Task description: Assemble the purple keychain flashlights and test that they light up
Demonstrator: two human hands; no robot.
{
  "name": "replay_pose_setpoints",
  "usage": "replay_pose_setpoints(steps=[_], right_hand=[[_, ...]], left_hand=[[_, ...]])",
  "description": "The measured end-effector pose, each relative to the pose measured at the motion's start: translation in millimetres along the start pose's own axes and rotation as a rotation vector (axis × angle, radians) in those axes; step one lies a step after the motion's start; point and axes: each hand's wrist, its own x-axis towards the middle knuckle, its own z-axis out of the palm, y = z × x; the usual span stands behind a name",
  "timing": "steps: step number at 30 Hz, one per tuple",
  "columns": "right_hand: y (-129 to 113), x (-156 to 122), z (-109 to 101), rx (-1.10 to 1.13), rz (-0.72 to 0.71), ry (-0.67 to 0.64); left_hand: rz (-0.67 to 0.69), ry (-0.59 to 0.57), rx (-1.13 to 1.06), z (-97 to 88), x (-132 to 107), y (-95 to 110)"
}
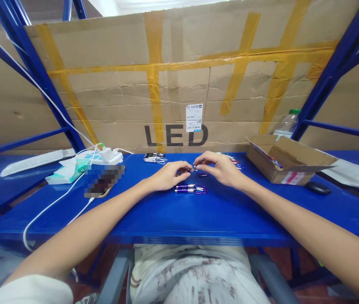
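At the middle of the blue table, my left hand [173, 174] and my right hand [216, 167] meet almost fingertip to fingertip. Both are closed in a pinch at a small silver metal piece [195, 168]; most of what the left fingers hold is hidden. Under my right fingers is a purple carabiner clip [203, 175]; whether it is joined to the silver piece I cannot tell. Just nearer to me lie purple penlight-like keychains [185, 191] with clips, side by side. Black and silver keychains [154, 158] lie behind my left hand, and red and other coloured ones [234, 160] are partly hidden behind my right.
To the right stand an open cardboard box [290, 162], a black mouse [317, 188] and a plastic bottle [288, 123]. On the left are a phone [105, 181], a tissue pack [67, 173] and a power strip [109, 158] with white cables. A large carton [119, 105] walls off the back.
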Motion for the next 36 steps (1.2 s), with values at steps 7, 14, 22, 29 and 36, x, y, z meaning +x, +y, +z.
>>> replay_pose_setpoints(steps=[7,14,22,29,36], right_hand=[[-9,1,-1,0.126,-0.015,0.053],[-15,-6,-1,-0.021,-0.113,0.007],[-22,-7,4,0.159,-0.008,0.0],[-14,1,12,0.529,0.245,-0.049],[-13,3,9,0.747,0.393,-0.119]], left_hand=[[-0.121,-0.009,-0.212,0.3,2,4],[-0.244,-0.101,-0.502,-5.8,3,10],[-0.225,-0.118,-0.44,-7.7,2,15],[0.125,0.053,0.231,-6.6,-4,12],[0.252,0.085,0.532,-7.2,-2,9]])
